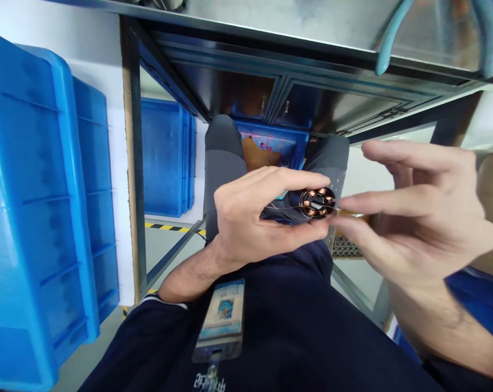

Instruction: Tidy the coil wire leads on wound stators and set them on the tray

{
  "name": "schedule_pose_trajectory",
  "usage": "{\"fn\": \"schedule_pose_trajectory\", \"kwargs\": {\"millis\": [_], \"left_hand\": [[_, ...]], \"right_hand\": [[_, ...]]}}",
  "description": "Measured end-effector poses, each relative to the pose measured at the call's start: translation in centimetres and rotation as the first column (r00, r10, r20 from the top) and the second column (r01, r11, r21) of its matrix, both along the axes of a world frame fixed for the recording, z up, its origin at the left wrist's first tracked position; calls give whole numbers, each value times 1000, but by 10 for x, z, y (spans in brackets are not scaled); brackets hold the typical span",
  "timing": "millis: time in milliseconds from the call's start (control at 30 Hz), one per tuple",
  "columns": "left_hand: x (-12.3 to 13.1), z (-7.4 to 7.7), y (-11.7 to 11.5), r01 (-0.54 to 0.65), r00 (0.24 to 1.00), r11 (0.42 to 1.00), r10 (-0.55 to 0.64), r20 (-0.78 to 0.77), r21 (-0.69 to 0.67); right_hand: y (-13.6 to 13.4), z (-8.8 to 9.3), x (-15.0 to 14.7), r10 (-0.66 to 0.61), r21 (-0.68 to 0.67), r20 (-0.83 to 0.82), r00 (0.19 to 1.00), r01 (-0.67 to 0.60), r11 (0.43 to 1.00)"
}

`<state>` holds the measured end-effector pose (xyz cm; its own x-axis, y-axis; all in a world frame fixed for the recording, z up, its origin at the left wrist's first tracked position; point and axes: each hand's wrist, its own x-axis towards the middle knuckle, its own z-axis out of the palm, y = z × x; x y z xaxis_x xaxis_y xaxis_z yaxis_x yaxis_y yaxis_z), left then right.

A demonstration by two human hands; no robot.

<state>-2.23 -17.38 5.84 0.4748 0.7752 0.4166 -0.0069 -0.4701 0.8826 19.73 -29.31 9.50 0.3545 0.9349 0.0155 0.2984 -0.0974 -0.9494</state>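
Copper-wound stator (317,202) sat between the two hands, in front of the person's lap, and its thin wires (281,208) ran out to the left side. The left hand (258,218) held it in a narrow grip, with the thumb and fingers (299,179) closed around its round edge, so the copper coils faced up to the camera. The right hand (418,228) was just beside the stator, and its grip was half open. Its upper finger (418,155) was lifted away, while the lower fingers (364,202) came to the stator's edge. I could not tell if they pinched a wire, because this small area was blurred.

Under the hands were the person's grey trousers (224,163) and dark navy top (271,310), with a badge in a clear holder (222,321) hanging on the chest. Beyond the knees stood a blue tray (271,144) with an orange-brown piece inside. Stacked blue plastic bins (38,207) stood along the left side, and a further blue bin (160,158) stood near them. A steel tabletop (271,27) ran across the top of the view, and pliers with teal handles (434,38) lay on it. Yellow-and-black tape (173,227) marked the floor.
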Motion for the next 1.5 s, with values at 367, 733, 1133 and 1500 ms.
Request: {"fn": "schedule_pose_trajectory", "kwargs": {"millis": [367,733,1133,1500], "left_hand": [[-7,15,5,181,974,965,-203,-104,-189],[-3,-6,4,-39,998,997,36,42,70],[1,-10,2,-43,999,977,42,6,211],[0,-15,6,66,995,982,-77,57,176]], "right_hand": [[17,10,6,137,23,478,867,-169,985],[17,-20,-22,-21,-143,-612,790,-85,986],[27,-26,-32,-76,-80,-636,768,33,996],[26,-11,-51,-5,27,-717,697,34,999]]}}
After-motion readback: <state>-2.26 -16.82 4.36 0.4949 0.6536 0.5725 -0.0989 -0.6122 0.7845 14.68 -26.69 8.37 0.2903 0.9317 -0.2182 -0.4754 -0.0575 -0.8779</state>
